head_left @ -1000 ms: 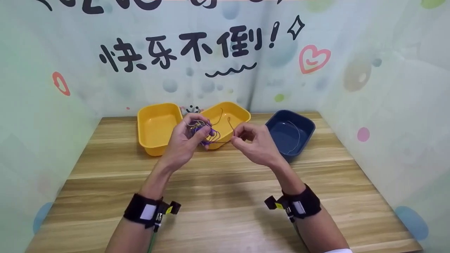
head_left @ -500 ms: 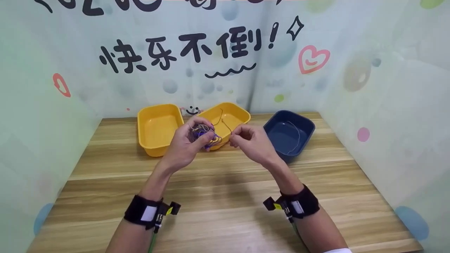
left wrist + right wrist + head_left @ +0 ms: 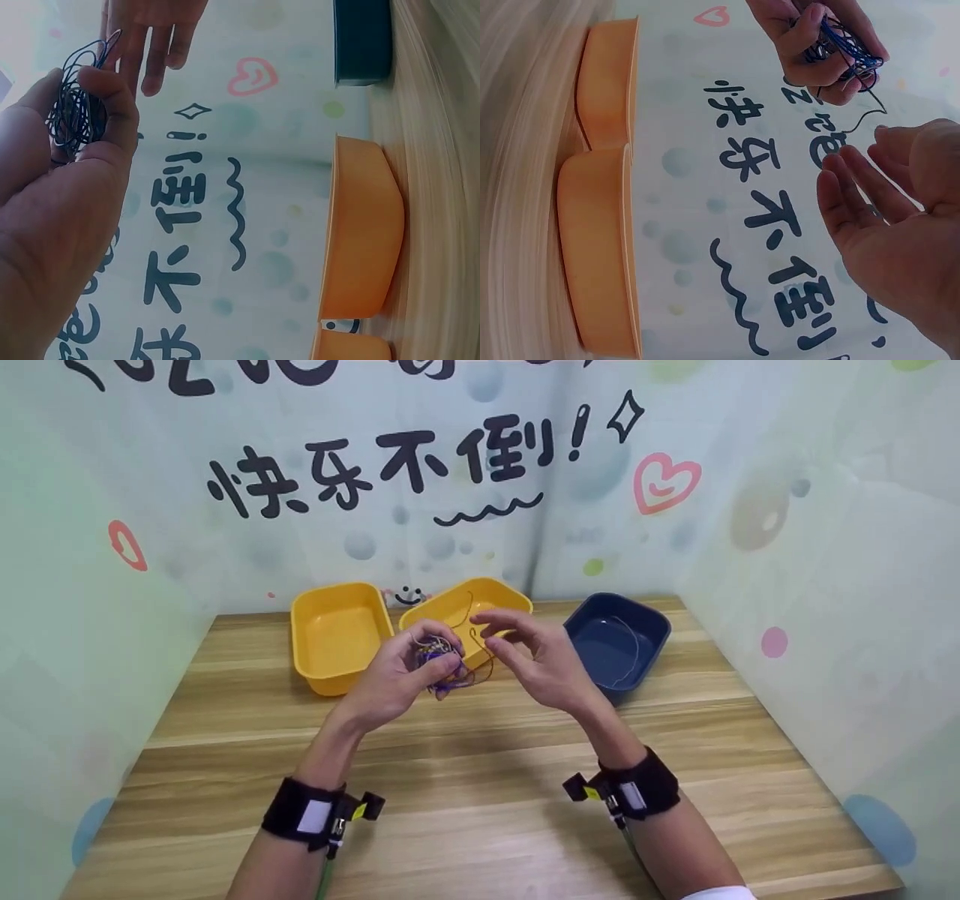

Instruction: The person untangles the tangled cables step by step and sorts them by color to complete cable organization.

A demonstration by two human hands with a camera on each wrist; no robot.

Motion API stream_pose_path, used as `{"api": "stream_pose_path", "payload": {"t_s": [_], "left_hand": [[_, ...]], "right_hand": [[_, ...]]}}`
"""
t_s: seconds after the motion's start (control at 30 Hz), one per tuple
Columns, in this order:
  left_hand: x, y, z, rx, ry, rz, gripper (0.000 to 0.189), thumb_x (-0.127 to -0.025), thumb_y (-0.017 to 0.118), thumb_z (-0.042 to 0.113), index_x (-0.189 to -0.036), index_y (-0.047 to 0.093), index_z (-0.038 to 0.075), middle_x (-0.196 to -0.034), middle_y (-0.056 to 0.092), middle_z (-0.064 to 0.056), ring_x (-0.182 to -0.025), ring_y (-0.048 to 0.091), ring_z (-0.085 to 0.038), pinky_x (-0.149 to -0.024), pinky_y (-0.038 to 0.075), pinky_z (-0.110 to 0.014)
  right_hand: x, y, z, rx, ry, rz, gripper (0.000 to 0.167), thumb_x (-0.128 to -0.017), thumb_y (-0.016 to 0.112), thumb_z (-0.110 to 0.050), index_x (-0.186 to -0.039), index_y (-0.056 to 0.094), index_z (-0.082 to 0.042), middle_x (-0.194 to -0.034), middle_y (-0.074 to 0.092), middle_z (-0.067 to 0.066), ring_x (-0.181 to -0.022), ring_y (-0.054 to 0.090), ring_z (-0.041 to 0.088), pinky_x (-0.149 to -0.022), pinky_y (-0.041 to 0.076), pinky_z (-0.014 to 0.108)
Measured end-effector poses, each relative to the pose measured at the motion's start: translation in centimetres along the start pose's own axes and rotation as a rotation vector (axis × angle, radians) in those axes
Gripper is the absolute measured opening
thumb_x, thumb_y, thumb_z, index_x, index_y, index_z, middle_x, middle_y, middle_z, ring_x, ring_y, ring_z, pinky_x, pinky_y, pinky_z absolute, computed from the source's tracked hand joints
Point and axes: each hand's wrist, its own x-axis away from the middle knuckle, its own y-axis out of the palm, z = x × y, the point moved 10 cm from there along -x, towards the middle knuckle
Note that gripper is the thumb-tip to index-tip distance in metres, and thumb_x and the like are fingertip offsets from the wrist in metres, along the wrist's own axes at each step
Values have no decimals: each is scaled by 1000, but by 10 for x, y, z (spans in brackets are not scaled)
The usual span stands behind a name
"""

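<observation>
My left hand [image 3: 394, 679] grips a tangled bundle of thin cords [image 3: 437, 654] between thumb and curled fingers, held up above the table in front of the middle yellow bin. Purple, whitish and yellowish strands show in it; part is hidden inside the palm. A loose brown cord end [image 3: 491, 661] loops out of the bundle to the right. Beside that end is my right hand [image 3: 541, 666], its thumb and fingers spread apart with nothing between them. In the right wrist view, the loose cord [image 3: 868, 114] stands off from the right fingertips.
Two yellow bins, one at left [image 3: 300, 649] and one in the middle [image 3: 510, 589], stand along the back of the wooden table [image 3: 465, 810]. The middle one has a brown cord [image 3: 469, 611] in it. A dark blue bin [image 3: 656, 619] at right contains a pale cord [image 3: 637, 649].
My right hand pinched the loose cord end earlier; now its fingers have spread and let it go. The left hand has shifted slightly right and down with the bundle.
</observation>
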Motion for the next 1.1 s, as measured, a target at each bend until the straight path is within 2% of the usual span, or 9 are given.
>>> {"api": "stream_pose_path", "payload": {"t_s": [0.13,0.23,0.37,0.47,0.6,0.67,0.8,0.93,1.1], "left_hand": [[1,5,0,1,13,-60,16,-113,66,7,-129,61,5,-105,75,-9,-80,69,-19,-66,59,-25],[1,0,0,16,7,-51,15,-114,66,8,-128,62,6,-104,80,-9,-85,76,-20,-66,59,-25],[1,-15,0,35,1,29,14,-114,67,11,-126,62,7,-105,81,-12,-92,80,-24,-66,60,-25],[3,-30,3,36,16,108,14,-114,66,12,-127,62,7,-102,79,-11,-90,78,-22,-65,62,-24],[6,-49,8,52,45,223,13,-115,65,12,-128,62,8,-102,76,-11,-87,73,-22,-66,62,-24],[7,-58,9,77,56,277,14,-115,66,11,-128,62,8,-107,74,-13,-89,71,-22,-69,63,-24],[8,-70,10,113,59,355,16,-114,67,10,-129,61,6,-123,68,-16,-97,71,-21,-75,66,-25],[8,-74,9,127,55,380,16,-114,66,9,-129,61,7,-134,63,-11,-103,71,-22,-76,66,-25],[9,-75,9,158,62,391,19,-114,66,8,-131,59,4,-120,68,-12,-96,71,-21,-72,66,-25]], "right_hand": [[1,3,1,10,-10,-18,19,-109,74,-7,-126,79,0,-120,83,16,-103,79,21,-95,64,24],[1,-2,0,11,-36,6,12,-107,76,-8,-116,82,-1,-110,83,15,-95,75,13,-90,62,20],[1,-15,-7,96,-135,48,7,-105,79,-7,-109,83,-2,-102,82,12,-89,72,14,-85,59,18],[1,-22,-13,193,-223,62,3,-103,81,-3,-105,83,-3,-98,81,11,-85,72,19,-82,57,17],[3,-25,-19,300,-307,46,4,-100,82,0,-101,83,-4,-93,78,10,-84,71,22,-78,57,22],[4,-23,-20,347,-330,23,6,-100,83,1,-99,83,-5,-92,76,10,-85,70,22,-76,57,26],[5,-16,-20,426,-342,-56,6,-99,83,1,-99,84,-5,-94,75,9,-89,69,23,-78,62,34],[6,-8,-14,501,-314,-136,4,-102,82,-3,-100,84,-6,-98,78,8,-93,70,24,-84,65,37],[6,-11,-5,555,-271,-126,6,-105,79,-4,-99,81,-5,-99,76,9,-95,70,25,-86,64,38]]}}
